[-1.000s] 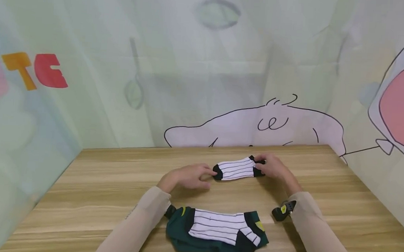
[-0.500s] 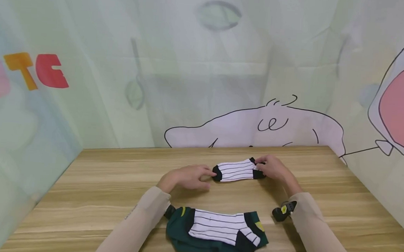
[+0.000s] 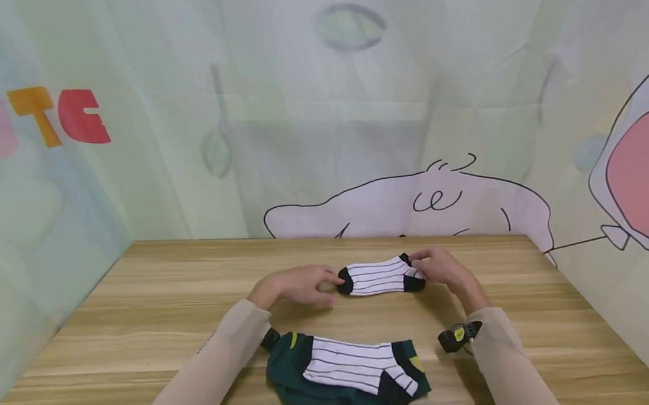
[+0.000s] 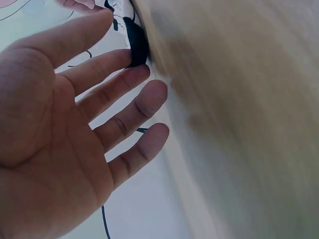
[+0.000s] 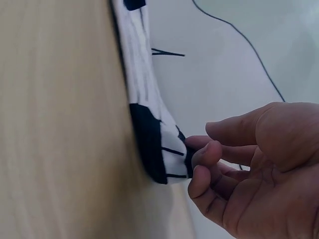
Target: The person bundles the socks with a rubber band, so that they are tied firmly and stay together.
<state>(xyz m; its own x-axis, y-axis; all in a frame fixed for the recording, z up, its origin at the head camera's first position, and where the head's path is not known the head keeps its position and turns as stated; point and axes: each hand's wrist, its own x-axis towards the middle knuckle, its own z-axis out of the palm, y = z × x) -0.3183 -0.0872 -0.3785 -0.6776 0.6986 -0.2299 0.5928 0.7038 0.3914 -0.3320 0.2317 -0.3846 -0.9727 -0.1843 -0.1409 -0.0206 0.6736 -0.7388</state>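
Note:
A white sock with thin dark stripes and a black toe, heel and cuff lies flat near the table's back edge. My left hand reaches its toe end. The fingers are spread and nearly straight, and a fingertip touches the black toe in the left wrist view. At the other end my right hand holds the cuff with bent fingers. Seen in the right wrist view, its fingertips meet the black cuff, partly hiding it, beside the black heel.
Nearer the front, a matching striped sock lies on dark green socks with yellow marks. The wooden table meets a printed curtain at the back and sides. Small black cameras sit at the wrists.
The far sock has shifted slightly left and toward the front, its toe end most. Both hands have moved only a little with it. The front socks stay put.

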